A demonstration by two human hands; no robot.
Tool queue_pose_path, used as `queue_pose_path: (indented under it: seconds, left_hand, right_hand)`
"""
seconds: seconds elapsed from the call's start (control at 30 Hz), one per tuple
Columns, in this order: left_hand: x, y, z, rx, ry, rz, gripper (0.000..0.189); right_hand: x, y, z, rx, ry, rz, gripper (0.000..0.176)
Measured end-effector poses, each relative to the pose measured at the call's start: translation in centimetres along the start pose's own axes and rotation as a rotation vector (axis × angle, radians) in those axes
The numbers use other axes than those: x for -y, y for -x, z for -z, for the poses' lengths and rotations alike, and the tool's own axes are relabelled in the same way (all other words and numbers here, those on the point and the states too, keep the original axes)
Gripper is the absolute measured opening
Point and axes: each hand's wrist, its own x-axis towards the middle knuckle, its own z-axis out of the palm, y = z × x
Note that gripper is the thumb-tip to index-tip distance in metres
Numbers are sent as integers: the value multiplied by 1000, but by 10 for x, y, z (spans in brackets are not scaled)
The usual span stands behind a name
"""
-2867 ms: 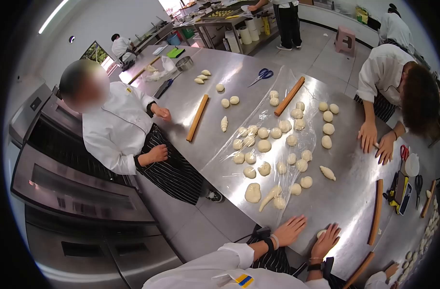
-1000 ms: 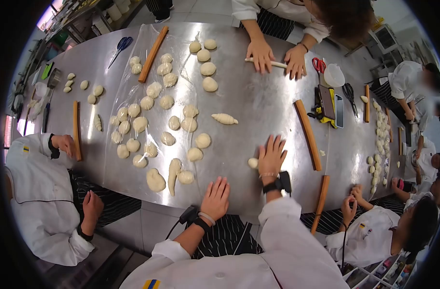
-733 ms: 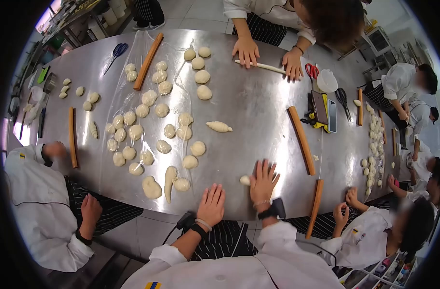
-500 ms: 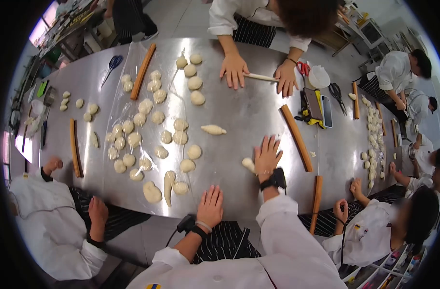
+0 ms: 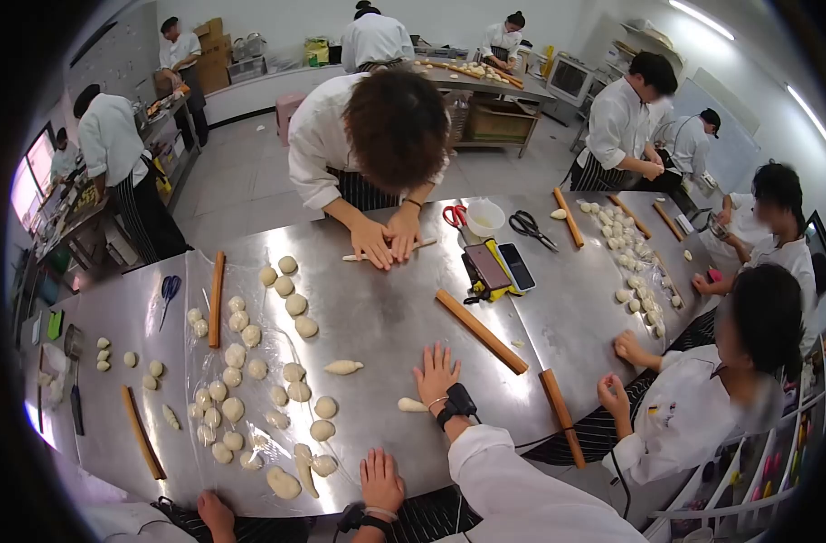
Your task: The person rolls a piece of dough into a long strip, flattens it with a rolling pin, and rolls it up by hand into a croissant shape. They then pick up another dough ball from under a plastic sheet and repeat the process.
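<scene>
My right hand (image 5: 438,378) lies palm down on the steel table, fingers spread, with a band at its wrist. A small tapered dough piece (image 5: 411,404) pokes out at the left beside its heel; whether the palm touches it is hidden. My left hand (image 5: 381,480) rests flat at the near table edge, fingers stretched out, holding nothing. To its left are a long dough strip (image 5: 305,471), a flattened dough lump (image 5: 284,482) and a round dough ball (image 5: 323,465). A ridged, spindle-shaped dough roll (image 5: 344,366) lies farther up the table.
Across the table (image 5: 377,312), a person's hands (image 5: 388,242) press a dough rope. Dough balls (image 5: 234,355) lie under clear plastic at left. Rolling pins (image 5: 482,332), scissors (image 5: 532,230), a phone (image 5: 516,266) and a white bowl (image 5: 485,217) lie about. Co-workers stand at right.
The view has tilted up, showing more of the room. The person opposite has brought both hands together on the dough rope. My hands stay on the table, much as before.
</scene>
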Motion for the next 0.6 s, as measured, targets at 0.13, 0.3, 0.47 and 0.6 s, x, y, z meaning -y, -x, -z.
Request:
queue_pose_path:
  seconds: [0.13, 0.3, 0.47, 0.6]
  left_hand:
    - [-1, 2, 4, -12, 1, -1, 46]
    - [5, 3, 5, -29, 13, -43, 46]
    - [12, 5, 0, -48, 19, -118, 46]
    - [15, 3, -6, -27, 58, -112, 47]
  right_hand:
    - [-20, 37, 6, 179, -146, 145, 54]
    - [-22, 115, 47, 163, -281, 431, 56]
    - [-22, 78, 43, 297, -137, 370, 39]
    - [-37, 69, 38, 221, -428, 495, 31]
